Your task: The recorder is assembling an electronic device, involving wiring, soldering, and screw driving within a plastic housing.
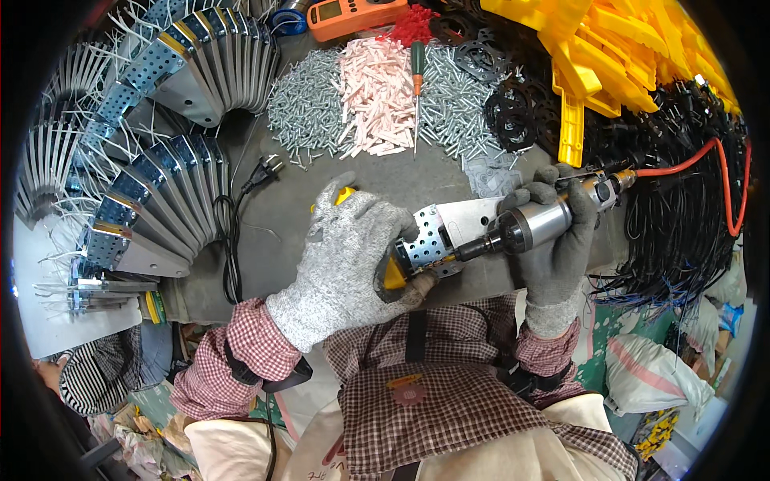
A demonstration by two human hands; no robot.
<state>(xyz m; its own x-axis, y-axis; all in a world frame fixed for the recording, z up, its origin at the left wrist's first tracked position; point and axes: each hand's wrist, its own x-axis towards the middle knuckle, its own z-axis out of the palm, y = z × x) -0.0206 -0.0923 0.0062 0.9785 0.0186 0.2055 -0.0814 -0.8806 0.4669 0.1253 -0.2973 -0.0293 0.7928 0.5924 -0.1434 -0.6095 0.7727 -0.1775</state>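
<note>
In a grey knit glove, my left hand is closed around a sheet-metal part with a perforated bluish face and a plain plate toward the right. A yellow plastic piece shows between thumb and fingers; another bit of yellow peeks out above the knuckles. My right hand, gloved too, wraps around a silver pneumatic screwdriver. Its black nose points left, and the tip meets or nearly meets the perforated part's lower edge; contact is too small to tell. An orange air hose runs from its rear.
Fanned stacks of metal parts line the left. Screw piles, pale pink plugs, a screwdriver and an orange multimeter lie behind. Yellow plastic pieces and black cables crowd the right. A black plug cord lies left.
</note>
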